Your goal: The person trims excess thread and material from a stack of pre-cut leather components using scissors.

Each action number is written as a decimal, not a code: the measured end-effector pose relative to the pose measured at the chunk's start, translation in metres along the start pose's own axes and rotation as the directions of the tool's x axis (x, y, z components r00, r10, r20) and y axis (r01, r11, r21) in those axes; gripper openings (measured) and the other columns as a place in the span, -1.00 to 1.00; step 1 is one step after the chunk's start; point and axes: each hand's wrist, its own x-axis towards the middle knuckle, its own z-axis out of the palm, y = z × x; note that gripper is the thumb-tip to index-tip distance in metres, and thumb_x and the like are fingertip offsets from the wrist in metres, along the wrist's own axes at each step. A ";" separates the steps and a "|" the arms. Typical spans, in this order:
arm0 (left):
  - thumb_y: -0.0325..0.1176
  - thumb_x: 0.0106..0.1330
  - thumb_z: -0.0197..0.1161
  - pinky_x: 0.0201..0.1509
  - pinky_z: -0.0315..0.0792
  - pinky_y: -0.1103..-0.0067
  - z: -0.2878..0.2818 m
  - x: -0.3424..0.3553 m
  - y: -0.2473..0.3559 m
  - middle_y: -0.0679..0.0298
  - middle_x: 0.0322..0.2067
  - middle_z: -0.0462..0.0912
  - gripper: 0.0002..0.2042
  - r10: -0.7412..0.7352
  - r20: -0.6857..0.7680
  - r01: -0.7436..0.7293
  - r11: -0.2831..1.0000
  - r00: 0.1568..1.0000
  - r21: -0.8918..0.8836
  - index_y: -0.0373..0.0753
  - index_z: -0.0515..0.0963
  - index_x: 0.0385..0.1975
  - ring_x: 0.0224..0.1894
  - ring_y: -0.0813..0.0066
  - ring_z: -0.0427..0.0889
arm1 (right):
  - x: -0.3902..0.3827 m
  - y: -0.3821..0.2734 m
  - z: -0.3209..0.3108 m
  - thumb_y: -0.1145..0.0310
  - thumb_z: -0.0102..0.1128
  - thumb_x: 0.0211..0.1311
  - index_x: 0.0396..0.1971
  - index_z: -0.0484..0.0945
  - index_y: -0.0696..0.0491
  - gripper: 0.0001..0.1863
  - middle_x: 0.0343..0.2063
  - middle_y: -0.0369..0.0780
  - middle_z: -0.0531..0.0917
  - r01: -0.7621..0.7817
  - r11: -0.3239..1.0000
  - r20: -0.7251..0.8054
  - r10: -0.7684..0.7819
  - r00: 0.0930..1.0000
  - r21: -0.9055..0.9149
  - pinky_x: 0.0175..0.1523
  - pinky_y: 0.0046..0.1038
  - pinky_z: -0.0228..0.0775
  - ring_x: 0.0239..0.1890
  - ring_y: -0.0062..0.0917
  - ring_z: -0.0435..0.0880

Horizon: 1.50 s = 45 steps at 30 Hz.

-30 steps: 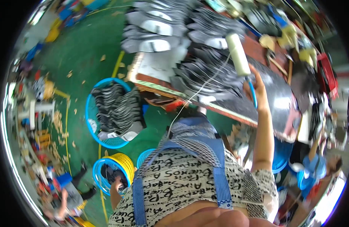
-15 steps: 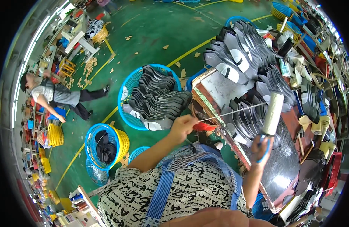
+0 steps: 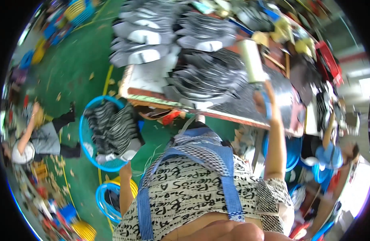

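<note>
My right hand (image 3: pixel 265 98) is wrapped round the blue handle of an off-white cylindrical spool (image 3: pixel 251 60). It is raised over the right half of the worktable. Just left of the spool lie stacked grey and black curved cut pieces (image 3: pixel 211 76), some with white patches. My left hand (image 3: pixel 126 170) is low on the left, by the near rim of a blue basket (image 3: pixel 81 128). Its fingers are blurred, so what they hold is unclear. Grey and black pieces (image 3: pixel 112 130) fill that basket. Thin pale strands (image 3: pixel 155 152) hang between the basket and my apron.
More stacked pieces (image 3: pixel 145 36) cover the far left of the worktable (image 3: pixel 153 94). A red crate (image 3: pixel 328 64) stands at the far right. Below my left hand is another blue basket (image 3: pixel 100 201). A person (image 3: pixel 42 138) is at the left, another (image 3: pixel 333 154) at the right.
The view has turned toward the table. My left hand has dropped from the taut cord beside the spool to near the basket. My right hand still grips the spool's handle.
</note>
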 end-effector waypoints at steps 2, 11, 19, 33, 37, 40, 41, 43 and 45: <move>-0.30 0.24 0.14 -0.18 0.38 0.39 -0.104 0.003 0.147 0.03 -0.35 0.58 -0.80 0.375 -0.616 -0.650 0.694 0.693 -0.309 -0.28 0.54 -0.26 -0.25 0.15 0.54 | -0.020 -0.017 0.064 0.42 0.20 0.09 0.24 0.16 -0.02 -0.32 -0.37 -0.35 0.52 0.310 0.856 0.100 -0.296 0.950 -0.415 -0.54 -0.68 0.23 -0.58 -0.76 0.39; -0.52 0.12 0.22 -0.40 0.29 0.78 -0.169 -0.038 0.357 0.37 -0.44 0.46 -0.80 0.741 -0.423 -0.611 -0.023 0.521 -0.791 -0.32 0.46 -0.25 -0.47 0.75 0.40 | -0.072 -0.023 0.118 0.43 0.19 0.15 0.28 0.06 -0.03 -0.29 -0.33 -0.34 0.53 -0.128 0.956 0.460 -0.007 0.888 0.263 -0.42 -0.75 0.17 -0.45 -0.84 0.34; -0.22 0.31 0.05 -0.18 0.38 0.58 -0.124 0.004 0.178 0.30 -0.15 0.58 -0.66 0.816 -0.202 -0.763 0.378 0.542 -0.524 -0.35 0.46 -0.05 -0.23 0.53 0.53 | -0.076 -0.026 0.036 0.27 0.24 0.09 0.27 0.00 0.05 -0.20 -0.41 -0.20 0.47 0.079 0.893 0.175 -0.173 0.969 0.443 -0.67 -0.72 0.15 -0.62 -0.69 0.35; -0.33 0.11 0.26 0.31 0.02 0.31 -0.198 -0.043 0.475 0.01 0.24 0.11 -0.24 0.831 -0.522 -0.849 -0.126 0.192 -0.513 -0.27 -0.01 0.29 0.28 0.16 0.15 | -0.052 -0.010 0.009 0.37 0.24 0.10 0.29 0.01 -0.03 -0.22 -0.65 -0.31 0.40 -0.149 0.847 0.269 0.007 0.963 0.510 -0.63 -0.72 0.07 -0.65 -0.73 0.32; -0.37 0.30 0.11 -0.56 0.27 0.72 -0.173 -0.067 0.576 0.42 -0.65 0.46 -0.82 0.828 -0.396 -0.610 -0.086 0.396 -0.788 -0.31 0.51 -0.19 -0.64 0.73 0.37 | -0.060 -0.002 -0.029 0.36 0.18 0.12 0.27 0.04 -0.11 -0.28 -0.59 -0.31 0.46 -0.032 0.879 -0.125 0.103 0.987 0.476 -0.71 -0.75 0.09 -0.69 -0.73 0.36; -0.35 0.30 0.10 -0.59 0.27 0.69 -0.166 -0.089 0.587 0.30 -0.64 0.53 -0.84 0.938 -0.315 -0.765 -0.095 0.145 -0.637 -0.28 0.57 -0.38 -0.62 0.72 0.44 | -0.054 0.013 -0.098 0.31 0.16 0.16 0.18 0.15 -0.12 -0.41 -0.55 -0.32 0.46 -0.061 0.903 -0.495 0.288 0.820 0.425 -0.70 -0.70 0.13 -0.68 -0.72 0.37; -0.38 0.30 0.09 -0.48 0.32 0.70 -0.155 -0.094 0.581 0.32 -0.51 0.59 -0.86 0.965 -0.259 -0.740 -0.149 0.034 -0.655 -0.30 0.56 -0.36 -0.57 0.68 0.47 | -0.052 0.025 -0.134 0.16 0.14 0.18 0.00 0.28 -0.11 -0.58 -0.60 -0.34 0.42 -0.062 0.972 -0.523 0.176 0.834 0.229 -0.70 -0.73 0.06 -0.73 -0.74 0.32; -0.36 0.28 0.09 -0.57 0.30 0.57 -0.148 -0.103 0.567 0.23 -0.63 0.54 -0.86 0.991 -0.133 -0.794 -0.102 -0.026 -0.600 -0.26 0.53 -0.28 -0.67 0.49 0.48 | -0.044 0.042 -0.213 0.15 0.25 0.10 0.00 0.34 -0.13 -0.54 -0.65 -0.36 0.41 -0.405 0.906 -0.701 0.211 0.681 -0.120 -0.73 -0.66 0.06 -0.77 -0.73 0.32; -0.34 0.25 0.10 -0.62 0.29 0.47 -0.152 -0.096 0.568 0.16 -0.72 0.49 -0.84 0.992 -0.038 -0.816 0.074 0.116 -0.573 -0.24 0.50 -0.25 -0.73 0.31 0.47 | -0.043 0.042 -0.287 0.14 0.38 -0.06 -0.01 0.38 -0.07 -0.43 -0.65 -0.31 0.54 -0.509 0.699 -0.609 0.131 0.782 -0.503 -0.67 -0.61 0.23 -0.69 -0.67 0.48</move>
